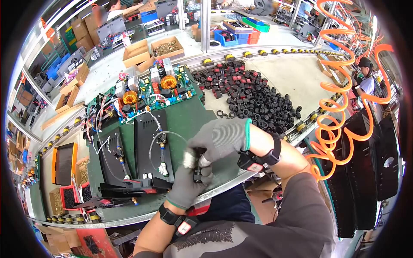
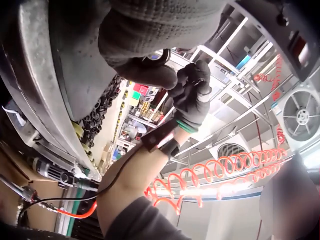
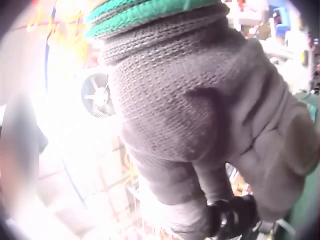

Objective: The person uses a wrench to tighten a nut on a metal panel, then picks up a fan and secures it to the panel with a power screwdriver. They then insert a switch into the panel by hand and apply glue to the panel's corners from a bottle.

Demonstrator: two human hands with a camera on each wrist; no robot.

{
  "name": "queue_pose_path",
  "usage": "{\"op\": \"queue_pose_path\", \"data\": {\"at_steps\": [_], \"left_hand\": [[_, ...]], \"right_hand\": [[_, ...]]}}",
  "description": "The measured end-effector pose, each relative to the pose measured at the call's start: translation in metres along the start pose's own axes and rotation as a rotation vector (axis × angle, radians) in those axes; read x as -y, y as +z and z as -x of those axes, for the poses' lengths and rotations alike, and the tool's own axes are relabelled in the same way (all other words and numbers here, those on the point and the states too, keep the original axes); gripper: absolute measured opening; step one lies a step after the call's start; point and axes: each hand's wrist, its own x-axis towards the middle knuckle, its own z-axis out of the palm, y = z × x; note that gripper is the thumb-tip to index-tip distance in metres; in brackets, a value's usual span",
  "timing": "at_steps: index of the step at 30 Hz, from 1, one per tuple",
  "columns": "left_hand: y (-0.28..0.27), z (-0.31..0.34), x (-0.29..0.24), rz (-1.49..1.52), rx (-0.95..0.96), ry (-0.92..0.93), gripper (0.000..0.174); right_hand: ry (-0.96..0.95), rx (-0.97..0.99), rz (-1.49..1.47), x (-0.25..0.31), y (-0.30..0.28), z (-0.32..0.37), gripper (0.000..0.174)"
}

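Observation:
Both hands wear grey gloves and meet over the front edge of the green work surface (image 1: 195,116). The left hand (image 1: 187,185) grips a small black part (image 1: 197,175), its fingers curled round it. Just above it, the right hand (image 1: 221,139) pinches at the upper end of the black parts between thumb and fingers. In the right wrist view, the right hand (image 3: 200,115) holds a ringed black piece (image 3: 235,215) at its fingertips. The left wrist view shows the left hand (image 2: 155,40) close up, with the right hand (image 2: 192,97) beyond it. How the pieces join is hidden by the gloves.
Black nuts and fittings (image 1: 262,101) are heaped beyond the hands. Circuit boards with copper coils (image 1: 167,82) and black panels (image 1: 150,129) with wires lie to the left. Small-part bins (image 1: 68,198) stand far left. Orange coiled hoses (image 1: 331,129) hang at right.

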Motion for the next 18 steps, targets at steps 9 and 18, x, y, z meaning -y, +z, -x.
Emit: {"op": "queue_pose_path", "data": {"at_steps": [9, 18], "left_hand": [[0.02, 0.055, -0.013, -0.587, -0.181, -0.143, 0.042], [0.007, 0.168, -0.057, -0.982, -0.232, -0.071, 0.05]], "right_hand": [[0.764, -0.587, 0.107, -0.204, 0.035, -0.055, 0.022], [0.716, -0.497, 0.189, -0.261, 0.098, -0.087, 0.025]]}}
